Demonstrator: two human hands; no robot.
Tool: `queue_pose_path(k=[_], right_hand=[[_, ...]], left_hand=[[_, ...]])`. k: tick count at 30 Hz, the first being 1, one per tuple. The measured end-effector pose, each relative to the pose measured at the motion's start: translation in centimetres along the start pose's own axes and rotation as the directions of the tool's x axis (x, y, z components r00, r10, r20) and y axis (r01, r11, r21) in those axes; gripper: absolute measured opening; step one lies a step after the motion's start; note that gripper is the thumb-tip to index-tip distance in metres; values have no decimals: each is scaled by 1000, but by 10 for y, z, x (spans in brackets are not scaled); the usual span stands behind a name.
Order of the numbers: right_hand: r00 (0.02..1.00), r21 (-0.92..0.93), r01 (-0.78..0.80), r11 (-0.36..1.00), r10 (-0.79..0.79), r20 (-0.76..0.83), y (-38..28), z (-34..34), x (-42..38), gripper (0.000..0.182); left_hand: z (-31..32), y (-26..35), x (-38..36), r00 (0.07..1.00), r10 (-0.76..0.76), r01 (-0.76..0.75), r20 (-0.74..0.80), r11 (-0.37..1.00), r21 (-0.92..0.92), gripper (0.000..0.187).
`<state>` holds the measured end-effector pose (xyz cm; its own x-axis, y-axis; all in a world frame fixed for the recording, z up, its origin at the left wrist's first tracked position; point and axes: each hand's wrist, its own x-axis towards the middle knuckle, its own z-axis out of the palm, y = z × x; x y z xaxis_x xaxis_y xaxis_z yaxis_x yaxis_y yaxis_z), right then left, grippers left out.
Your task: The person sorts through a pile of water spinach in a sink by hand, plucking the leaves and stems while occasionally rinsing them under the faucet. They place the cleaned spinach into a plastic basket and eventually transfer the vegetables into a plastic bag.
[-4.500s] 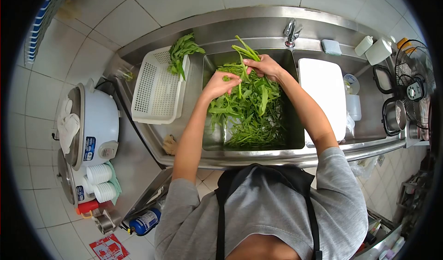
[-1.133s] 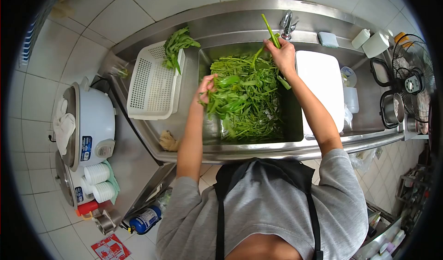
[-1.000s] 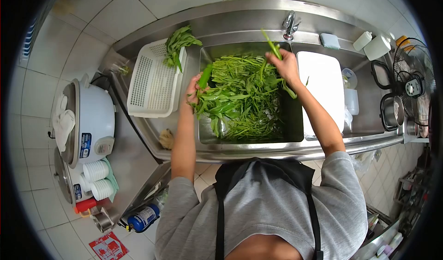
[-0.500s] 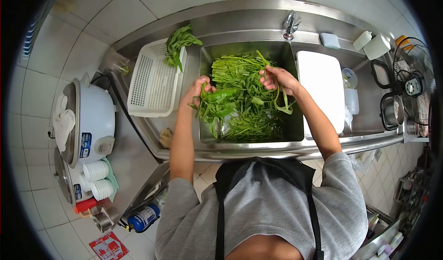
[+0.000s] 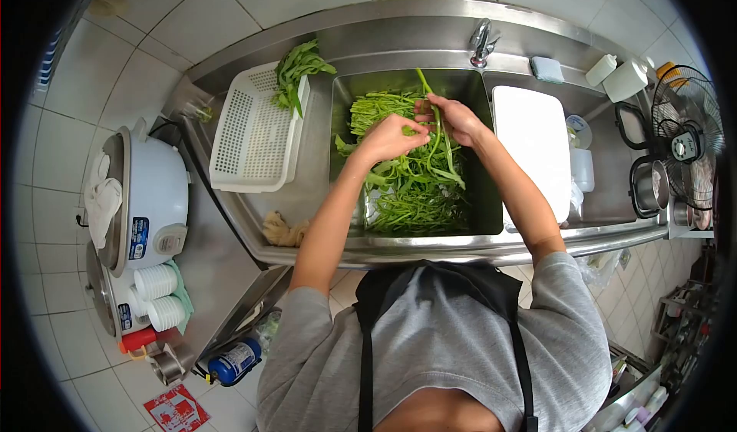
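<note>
Leafy green vegetables with cut stems (image 5: pixel 418 194) fill much of the steel sink basin (image 5: pixel 484 202). Over the pile, my right hand (image 5: pixel 453 117) is closed round a long green stem (image 5: pixel 424 83), whose top end sticks up above the fingers and whose leaves hang down. Just to its left, my left hand (image 5: pixel 395 136) is closed with fingertips pinched near the same stem; what lies between them is too small to name. To the left stands a white perforated basket (image 5: pixel 249 133), with a bunch of leafy greens (image 5: pixel 295 71) over its back right corner.
A white board (image 5: pixel 531 152) covers part of the right basin. The faucet (image 5: pixel 481 44) is behind the sink, a sponge (image 5: pixel 546 69) to its right. A beige cloth (image 5: pixel 284 230) lies at the front left edge. Farther right stands a fan (image 5: pixel 687 144).
My left hand has moved right, from the left side of the pile to beside my right hand, and the greens at it are gone from its fingers. My right hand has shifted slightly left and up.
</note>
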<state>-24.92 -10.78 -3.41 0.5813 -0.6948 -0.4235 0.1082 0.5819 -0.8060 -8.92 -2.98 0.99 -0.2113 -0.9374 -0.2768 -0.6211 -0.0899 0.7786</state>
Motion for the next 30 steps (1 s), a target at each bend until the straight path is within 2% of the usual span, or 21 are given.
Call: queue_pose_path(k=[1, 2, 4, 5, 6, 7, 8, 9, 10, 11, 12, 16, 17, 20, 22, 25, 26, 29, 30], right_hand=[[999, 16, -23, 1000, 22, 24, 4, 2, 2, 35], [1000, -26, -3, 1000, 3, 3, 11, 2, 9, 37], [997, -96, 68, 993, -70, -14, 13, 12, 6, 43], [998, -155, 47, 987, -52, -28, 10, 13, 5, 44], [998, -212, 24, 977, -34, -43, 9, 14, 3, 45], [998, -267, -1, 964, -15, -60, 7, 16, 1, 46], [997, -220, 25, 975, -40, -65, 7, 18, -1, 46], [998, -248, 25, 968, -40, -56, 4, 17, -2, 46], [998, -278, 24, 960, -39, -46, -1, 15, -3, 46], [999, -307, 23, 951, -36, -36, -4, 14, -3, 46], [994, -273, 82, 959, -98, -46, -6, 16, -4, 37], [978, -344, 167, 924, -200, -63, -7, 16, 2, 32], [982, -339, 154, 928, -182, -53, -7, 15, 4, 33], [987, -293, 144, 945, -157, -23, -5, 11, 10, 34], [984, -220, 175, 960, -181, -4, -4, 9, 12, 34], [955, -248, 282, 927, -295, -16, -1, 10, 11, 29], [949, -323, 283, 903, -313, -42, 10, 2, 23, 27], [910, -309, 365, 878, -407, -82, 12, 9, 19, 26], [901, -303, 378, 875, -423, -97, 6, 12, 13, 27]], left_hand=[[4, 1, 4, 999, 21, -20, -33, 999, 36, 28], [7, 2, 7, 998, -21, 26, -61, 997, 79, 28], [9, -2, 13, 998, -40, 43, -56, 998, 45, 29], [10, -5, 15, 997, -52, 53, -53, 998, 28, 30], [10, -6, 12, 999, -13, 9, -50, 996, -89, 29], [9, -10, 12, 1000, -16, 13, -26, 993, -120, 28], [7, -15, 12, 1000, -18, 17, -4, 988, -151, 27], [4, -18, 12, 1000, -19, 21, 17, 983, -182, 26], [0, -20, 10, 996, 56, -44, 71, 985, -164, 24], [-2, -25, 10, 994, 60, -40, 91, 978, -204, 23], [-4, -27, 8, 992, 64, -36, 110, 969, -243, 23], [-9, -40, 8, 982, 48, 29, 182, 917, -398, 24], [-9, -45, 9, 979, 53, 38, 197, 901, -432, 28], [-6, -51, 8, 984, 28, 70, 175, 848, -526, 22], [-6, -60, 12, 993, -26, 85, 113, 826, -557, 21], [0, -75, 17, 984, -177, 117, -31, 760, -640, 22], [2, -79, 18, 967, -239, 123, -82, 731, -671, 23], [7, -92, 14, 865, -480, 212, -148, 617, -758, 24], [7, -100, 12, 857, -461, 228, -230, 740, -632, 26]])
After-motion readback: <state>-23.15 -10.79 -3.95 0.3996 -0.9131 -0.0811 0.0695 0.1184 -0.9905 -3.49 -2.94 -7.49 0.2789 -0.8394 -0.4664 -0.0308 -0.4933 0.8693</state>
